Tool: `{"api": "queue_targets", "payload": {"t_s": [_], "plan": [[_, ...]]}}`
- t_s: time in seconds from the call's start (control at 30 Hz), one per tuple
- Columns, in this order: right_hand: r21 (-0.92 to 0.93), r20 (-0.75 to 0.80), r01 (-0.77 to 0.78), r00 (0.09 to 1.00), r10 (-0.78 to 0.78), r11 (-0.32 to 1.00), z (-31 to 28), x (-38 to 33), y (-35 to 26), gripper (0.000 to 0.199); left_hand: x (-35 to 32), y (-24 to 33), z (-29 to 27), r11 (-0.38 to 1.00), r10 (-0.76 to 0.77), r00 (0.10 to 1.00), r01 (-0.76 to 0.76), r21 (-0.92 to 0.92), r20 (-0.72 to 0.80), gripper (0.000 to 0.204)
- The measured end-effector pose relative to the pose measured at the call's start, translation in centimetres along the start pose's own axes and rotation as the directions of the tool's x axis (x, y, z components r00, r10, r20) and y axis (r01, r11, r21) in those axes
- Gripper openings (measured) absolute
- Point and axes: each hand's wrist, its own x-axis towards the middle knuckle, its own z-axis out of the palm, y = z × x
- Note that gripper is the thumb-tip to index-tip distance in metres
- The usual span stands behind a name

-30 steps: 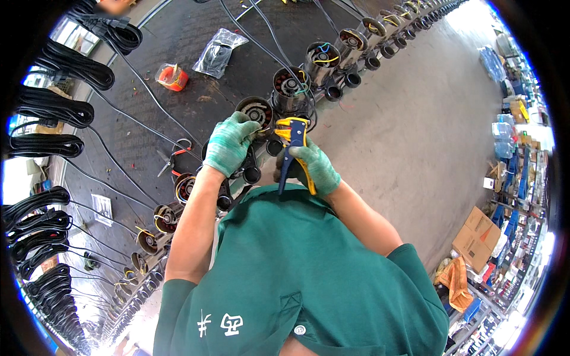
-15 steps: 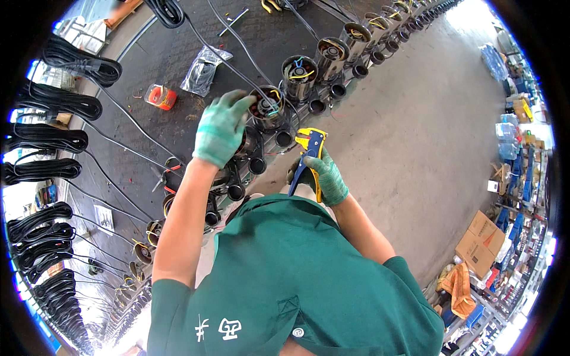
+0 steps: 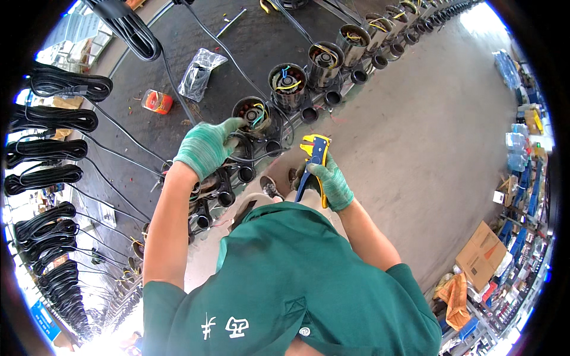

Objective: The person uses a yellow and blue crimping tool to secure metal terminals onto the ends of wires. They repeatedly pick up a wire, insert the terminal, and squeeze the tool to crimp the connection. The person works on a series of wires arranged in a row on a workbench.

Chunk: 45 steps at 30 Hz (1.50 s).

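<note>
Left-hand cover: my head view gives the back of the left hand [image 3: 205,148]; its lower fingers are tucked out of sight.
Cable: a black cable [image 3: 183,107] runs down to the left knuckles, where I lose it.
Right-hand cover: the wire stripper [image 3: 317,155] partly hides the far fingers of the right hand [image 3: 333,185].
Left fingers: index stretched out, thumb standing apart below it; whether the tucked fingers hold anything, I cannot tell.
Right fingers: wrapped round the stripper's blue and yellow handles, which are splayed; its head juts past the thumb.
Motor housing [image 3: 252,116]: just beyond the left index tip, contact unclear; yellow and blue-green wires inside.
Red-orange tub [image 3: 159,104]: beyond the left knuckles, leftward.
Plastic bag [image 3: 202,74]: farther out, past the left fingers; contents hard to make out.
</note>
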Motion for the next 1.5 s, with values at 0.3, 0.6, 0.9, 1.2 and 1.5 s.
{"api": "queue_targets", "payload": {"t_s": [0.3, 0.6, 0.9, 1.2, 1.5], "plan": [[-0.119, -0.13, -0.01, 0.991, -0.006, 0.993, 3.0, -0.2, -0.9, 0.053, 3.8, 1.2, 7.2, 0.997, 0.074, 0.841, -0.059, 0.045, -0.536, 0.036], [-0.218, -0.146, 0.024, 0.988, -0.057, 0.976, 5.4, -2.0, -2.7, 0.059, 5.4, 2.5, 10.0, 0.989, 0.086, 0.761, -0.143, -0.037, -0.644, 0.016], [-0.29, 0.102, -0.125, 0.982, 0.161, 0.949, 5.7, 2.7, -7.0, 0.068, 2.7, 2.3, 10.8, 0.976, 0.064, 0.697, -0.194, -0.102, -0.714, 0.027], [-0.423, 0.247, -0.192, 0.916, 0.316, 0.886, 2.8, 6.9, -8.9, 0.063, 2.7, 2.7, 11.5, 0.987, 0.042, 0.7, -0.139, -0.079, -0.713, 0.023], [-0.46, 0.238, -0.215, 0.905, 0.353, 0.862, 2.8, 6.8, -9.9, 0.056, 3.4, 3.0, 11.6, 0.99, 0.036, 0.723, -0.119, -0.073, -0.69, 0.021]]}}
